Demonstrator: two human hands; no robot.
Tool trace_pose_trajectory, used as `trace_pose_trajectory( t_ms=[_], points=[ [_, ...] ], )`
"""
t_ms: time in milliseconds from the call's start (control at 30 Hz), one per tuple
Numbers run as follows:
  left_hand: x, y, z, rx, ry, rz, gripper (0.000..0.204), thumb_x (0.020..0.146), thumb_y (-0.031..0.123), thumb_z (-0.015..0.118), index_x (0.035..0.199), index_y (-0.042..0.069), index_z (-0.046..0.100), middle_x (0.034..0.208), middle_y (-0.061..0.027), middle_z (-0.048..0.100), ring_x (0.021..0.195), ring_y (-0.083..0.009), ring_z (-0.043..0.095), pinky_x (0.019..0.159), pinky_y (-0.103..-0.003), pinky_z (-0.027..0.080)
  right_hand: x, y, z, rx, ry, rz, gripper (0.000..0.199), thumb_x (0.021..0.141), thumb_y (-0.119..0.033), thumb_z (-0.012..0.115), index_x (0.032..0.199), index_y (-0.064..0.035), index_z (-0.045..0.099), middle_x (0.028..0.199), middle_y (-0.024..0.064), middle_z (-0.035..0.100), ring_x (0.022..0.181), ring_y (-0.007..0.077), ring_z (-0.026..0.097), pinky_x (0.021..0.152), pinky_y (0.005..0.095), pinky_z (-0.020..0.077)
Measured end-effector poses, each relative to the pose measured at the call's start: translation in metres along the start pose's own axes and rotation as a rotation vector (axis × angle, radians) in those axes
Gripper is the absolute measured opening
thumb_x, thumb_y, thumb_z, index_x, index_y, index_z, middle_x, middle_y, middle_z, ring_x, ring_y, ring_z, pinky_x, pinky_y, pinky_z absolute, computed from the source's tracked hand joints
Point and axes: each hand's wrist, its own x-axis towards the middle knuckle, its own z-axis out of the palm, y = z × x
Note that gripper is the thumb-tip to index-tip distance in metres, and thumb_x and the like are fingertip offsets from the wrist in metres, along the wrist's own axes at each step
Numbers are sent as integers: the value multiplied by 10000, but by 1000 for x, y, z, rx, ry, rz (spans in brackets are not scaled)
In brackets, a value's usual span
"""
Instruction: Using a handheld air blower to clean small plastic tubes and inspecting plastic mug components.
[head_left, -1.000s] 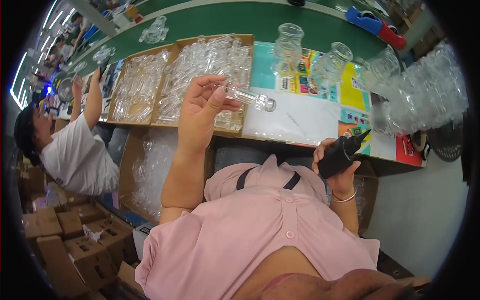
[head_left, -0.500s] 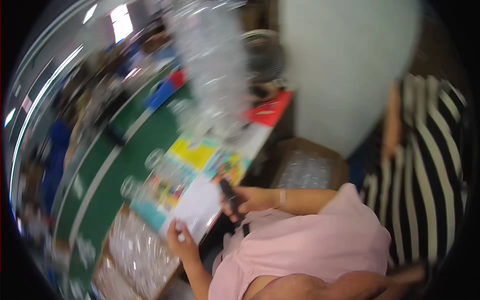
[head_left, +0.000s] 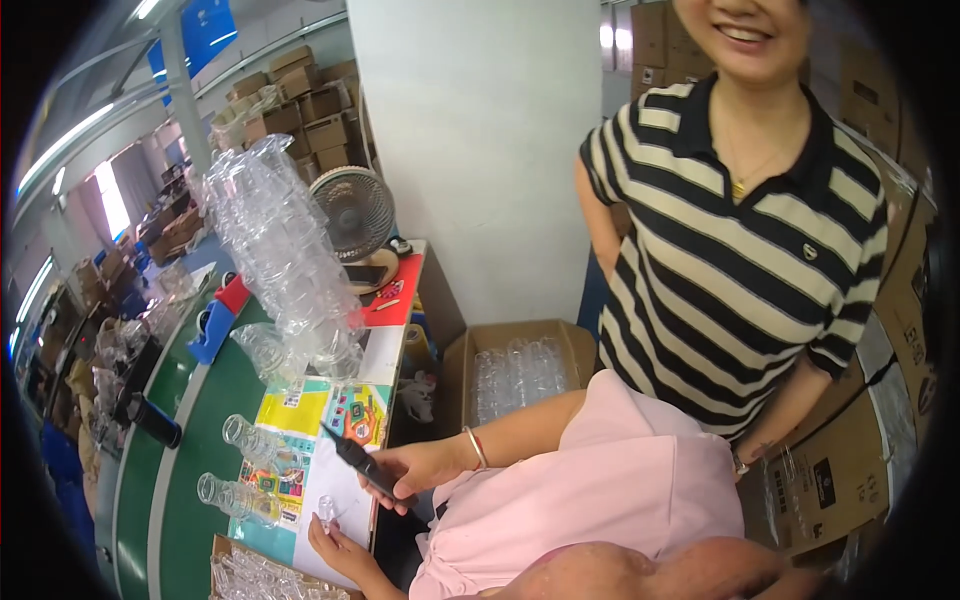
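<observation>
Looks like a plain holding step to me: the right hand (head_left: 412, 476) is curled round a black plastic bottle (head_left: 362, 468) with a thin pointed nozzle, while the left hand (head_left: 340, 550) seems to be pinching a small clear glassy piece (head_left: 326, 508) just past its fingertips, above a white paper sheet (head_left: 322, 468) on the green table (head_left: 165, 490). Nozzle and piece are apart, so I'd say any contact calls for bringing them together with a steady grip. The piece looks see-through and rounded at the end, the rest too small to tell.
</observation>
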Motion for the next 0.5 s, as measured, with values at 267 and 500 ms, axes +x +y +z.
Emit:
trace_pose_trajectory(
  t_ms=[267,500],
  points=[
    [-3,-25,-8,-158,76,-133,290,846,-50,432,1131,-60,486,1075,-146,526,833,-212,577,733,-270,491,-10,23,22,-47,-52,19,579,708,-265,760,1137,-71,421,879,24,496,852,139,530,717,277,486],
    [-4,-16,-10,-124,90,-261,294,827,-29,431,1097,13,539,879,-98,573,724,-165,595,648,-260,497,-15,28,13,-50,29,-22,569,716,-182,752,1165,-72,419,958,48,480,889,157,527,761,321,496]
  ],
)
